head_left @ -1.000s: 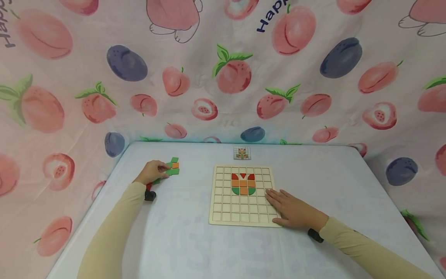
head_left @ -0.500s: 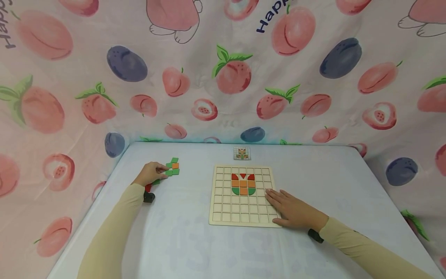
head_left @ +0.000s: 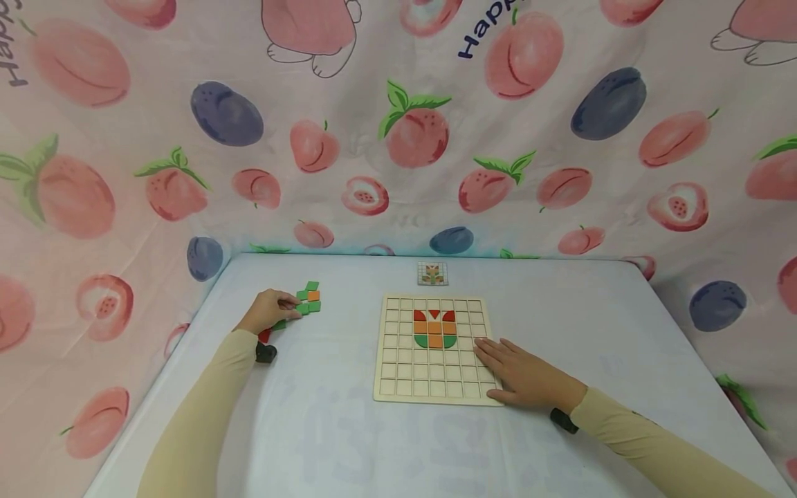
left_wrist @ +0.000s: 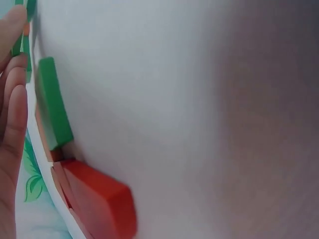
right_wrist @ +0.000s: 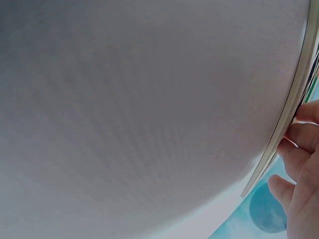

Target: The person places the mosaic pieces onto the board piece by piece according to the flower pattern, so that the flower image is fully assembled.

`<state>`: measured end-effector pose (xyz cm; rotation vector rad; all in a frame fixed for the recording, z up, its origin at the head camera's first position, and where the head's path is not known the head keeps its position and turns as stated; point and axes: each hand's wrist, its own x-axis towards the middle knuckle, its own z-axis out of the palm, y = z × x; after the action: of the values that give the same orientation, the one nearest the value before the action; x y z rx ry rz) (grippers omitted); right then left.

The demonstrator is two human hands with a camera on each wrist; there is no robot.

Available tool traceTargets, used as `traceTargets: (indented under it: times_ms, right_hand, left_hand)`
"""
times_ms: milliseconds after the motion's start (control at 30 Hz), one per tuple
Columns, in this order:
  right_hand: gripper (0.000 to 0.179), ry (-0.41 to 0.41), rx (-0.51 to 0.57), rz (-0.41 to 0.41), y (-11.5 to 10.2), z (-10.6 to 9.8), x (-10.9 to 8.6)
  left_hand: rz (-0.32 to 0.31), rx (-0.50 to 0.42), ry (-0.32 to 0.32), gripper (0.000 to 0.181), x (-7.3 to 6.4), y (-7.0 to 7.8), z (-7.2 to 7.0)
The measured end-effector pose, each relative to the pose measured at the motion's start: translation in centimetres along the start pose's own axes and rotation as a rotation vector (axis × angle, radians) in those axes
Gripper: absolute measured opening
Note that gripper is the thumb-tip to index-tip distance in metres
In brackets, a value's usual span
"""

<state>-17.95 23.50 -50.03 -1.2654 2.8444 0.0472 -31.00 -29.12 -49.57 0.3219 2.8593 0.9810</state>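
At the left of the table my left hand (head_left: 268,310) has thumb and fingers at a green tile (head_left: 303,309), pinching its edge. The left wrist view shows that green tile (left_wrist: 16,47) between thumb and fingertips. Beside it lie an orange tile (head_left: 314,296) and several more green tiles. Under the wrist are another green tile (left_wrist: 55,104) and a red tile (left_wrist: 99,199). My right hand (head_left: 529,373) lies with straight fingers on the right edge of the wooden grid board (head_left: 398,387). Red, orange and green pieces form a tulip-like shape (head_left: 435,328) in its upper middle.
A small pattern card (head_left: 432,273) with a gridded picture lies behind the board. Fruit-printed cloth (head_left: 398,138) hangs behind and beside the white table (head_left: 349,443). A black wrist camera (head_left: 266,353) sits below the left wrist, another (head_left: 564,420) below the right.
My left hand has shifted slightly down and left, and the lower green tiles have moved a little. The right hand and board stay still.
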Motion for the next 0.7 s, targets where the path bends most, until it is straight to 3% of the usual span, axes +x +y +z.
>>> traceTargets:
  times_ms: [200, 333, 700]
  right_hand:
    - [0.076, 0.019, -0.015, -0.008, 0.0, 0.1, -0.1]
    - [0.076, 0.002, -0.012, 0.001, 0.1, 0.1, -0.1]
    - [0.076, -0.051, 0.001, 0.017, 0.1, -0.1, -0.1]
  left_hand:
    - [-0.003, -0.015, 0.021, 0.03, -0.3, 1.0, 0.1]
    - [0.003, -0.04, 0.018, 0.031, -0.4, 2.4, 0.5]
    - [0.149, -0.062, -0.006, 0.025, -0.9, 8.6, 3.3]
